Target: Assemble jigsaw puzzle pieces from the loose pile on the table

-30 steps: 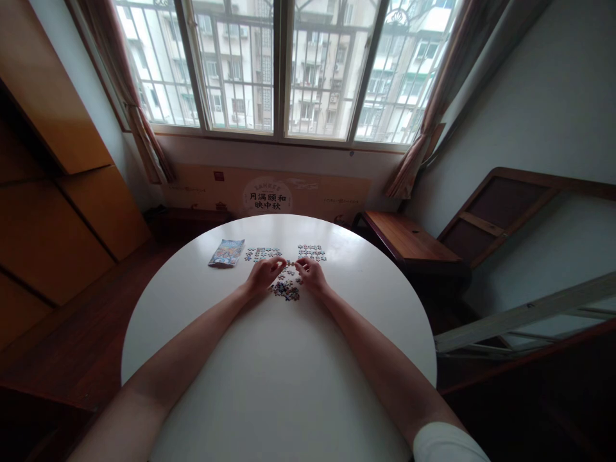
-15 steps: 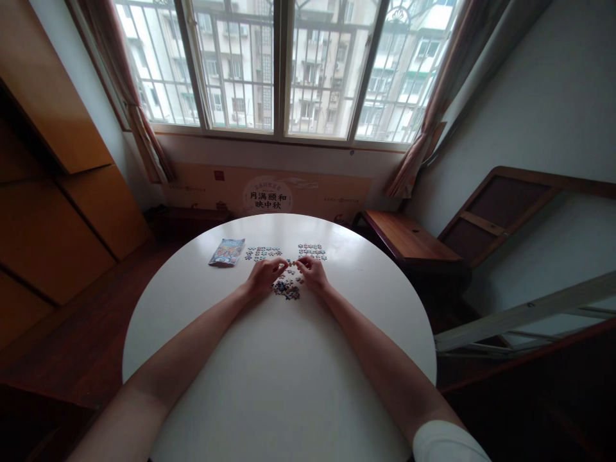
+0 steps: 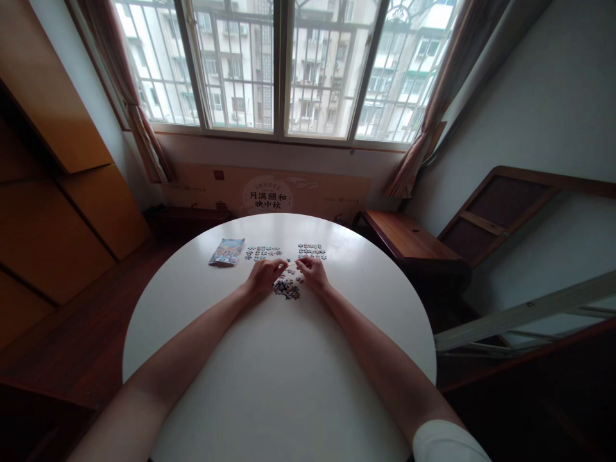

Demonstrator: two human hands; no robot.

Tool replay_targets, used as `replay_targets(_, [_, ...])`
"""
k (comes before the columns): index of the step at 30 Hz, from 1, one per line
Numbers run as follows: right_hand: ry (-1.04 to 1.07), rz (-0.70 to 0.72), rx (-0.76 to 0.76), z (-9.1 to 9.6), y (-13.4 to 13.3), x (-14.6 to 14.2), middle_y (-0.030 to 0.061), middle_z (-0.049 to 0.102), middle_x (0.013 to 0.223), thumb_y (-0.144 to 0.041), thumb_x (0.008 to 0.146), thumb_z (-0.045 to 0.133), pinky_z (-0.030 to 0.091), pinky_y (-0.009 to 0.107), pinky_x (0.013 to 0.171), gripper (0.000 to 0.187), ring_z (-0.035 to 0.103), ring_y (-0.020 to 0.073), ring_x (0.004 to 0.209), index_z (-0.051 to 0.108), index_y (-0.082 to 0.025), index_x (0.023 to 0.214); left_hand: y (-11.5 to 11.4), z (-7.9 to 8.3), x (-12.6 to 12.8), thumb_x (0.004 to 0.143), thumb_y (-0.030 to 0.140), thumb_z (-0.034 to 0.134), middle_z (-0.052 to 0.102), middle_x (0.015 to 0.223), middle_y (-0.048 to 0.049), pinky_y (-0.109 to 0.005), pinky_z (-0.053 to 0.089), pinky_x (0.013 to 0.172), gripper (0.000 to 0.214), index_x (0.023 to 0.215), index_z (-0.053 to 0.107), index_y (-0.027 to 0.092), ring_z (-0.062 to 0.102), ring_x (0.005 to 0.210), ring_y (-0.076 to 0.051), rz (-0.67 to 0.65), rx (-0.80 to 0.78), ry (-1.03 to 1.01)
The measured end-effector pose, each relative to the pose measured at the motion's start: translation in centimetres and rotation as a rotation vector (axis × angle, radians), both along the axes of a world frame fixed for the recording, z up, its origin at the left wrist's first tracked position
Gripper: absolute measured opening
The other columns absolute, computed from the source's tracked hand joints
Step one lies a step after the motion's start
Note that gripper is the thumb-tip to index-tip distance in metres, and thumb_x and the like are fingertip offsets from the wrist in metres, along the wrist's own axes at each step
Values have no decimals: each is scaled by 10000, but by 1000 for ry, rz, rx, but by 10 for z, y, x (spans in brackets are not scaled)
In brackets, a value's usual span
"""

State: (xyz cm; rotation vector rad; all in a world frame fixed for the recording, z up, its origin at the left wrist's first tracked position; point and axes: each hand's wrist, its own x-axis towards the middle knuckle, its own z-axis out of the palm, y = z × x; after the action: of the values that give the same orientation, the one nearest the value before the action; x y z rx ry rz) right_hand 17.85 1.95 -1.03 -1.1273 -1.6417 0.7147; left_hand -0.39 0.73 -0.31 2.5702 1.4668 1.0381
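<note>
Over the middle of the white table, my left hand (image 3: 265,274) is closed in a pinch, with a tiny jigsaw puzzle piece (image 3: 288,260) at its fingertips. Just across a narrow gap, my right hand (image 3: 312,273) is pinched too; whatever sits between its fingers is too small to make out. Below and between the hands lies a heap of loose puzzle pieces (image 3: 287,290), with a few strays above it. Beyond my left hand, pieces are laid out in a loose group (image 3: 264,250). Rows of pieces (image 3: 312,248) lie beyond my right hand.
A colourful printed packet (image 3: 226,252) lies left of the pieces on the round white table (image 3: 279,372). A wooden side table (image 3: 411,234) stands behind at the right. Orange cabinets (image 3: 91,212) are on the left, and a barred window (image 3: 283,70) is ahead.
The small brownish bit that showed between the two hands' fingertips is less visible now. My fingertips have shifted very slightly; arms and the laid-out pieces look the same.
</note>
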Motion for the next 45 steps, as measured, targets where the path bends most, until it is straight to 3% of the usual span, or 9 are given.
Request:
replay_targets(9, [-20, 17, -14, -1, 0, -1, 76, 685, 759, -230, 746, 507, 470, 215, 497, 243, 611, 140, 610, 685, -127, 875, 0, 1, 0, 854, 396, 464, 588, 542, 18, -191, 308, 533, 282, 867, 688, 225, 511, 499, -91, 24, -22, 18])
replay_targets(22, [-43, 42, -15, -2, -3, -1, 42, 666, 776, -250, 740, 508, 464, 195, 448, 306, 540, 97, 541, 679, -155, 974, 0, 0, 1, 846, 410, 469, 568, 524, 26, -198, 299, 517, 290, 872, 685, 218, 490, 479, -87, -10, -22, 17])
replay_targets(26, [-65, 54, -4, -3, -2, -2, 45, 673, 796, -242, 742, 509, 469, 200, 476, 310, 546, 101, 556, 681, -160, 987, 1, -2, 0, 846, 408, 474, 598, 567, 18, -197, 317, 533, 282, 907, 678, 223, 523, 516, -95, -26, -13, 45])
replay_targets(32, [-87, 80, 39, 0, -4, -3, 60, 687, 837, -228, 742, 518, 472, 222, 538, 299, 571, 119, 600, 688, -159, 979, 0, -3, -2, 872, 383, 453, 657, 648, 7, -198, 344, 568, 314, 1126, 605, 278, 559, 553, -106, -93, 25, 123])
replay_targets(38, [-97, 89, 4, 1, -4, -3, 59, 691, 795, -224, 744, 512, 457, 219, 508, 310, 562, 115, 547, 681, -150, 992, 3, -6, -3, 883, 347, 441, 705, 800, -33, -196, 358, 582, 297, 1106, 629, 286, 600, 623, -118, -126, 19, 111])
replay_targets(45, [-101, 86, 23, -4, -1, -2, 57, 689, 811, -232, 748, 519, 469, 225, 542, 289, 571, 121, 589, 685, -163, 974, 3, -6, -3, 867, 371, 469, 694, 729, -23, -188, 365, 582, 291, 1072, 647, 267, 586, 589, -107, -131, 13, 54])
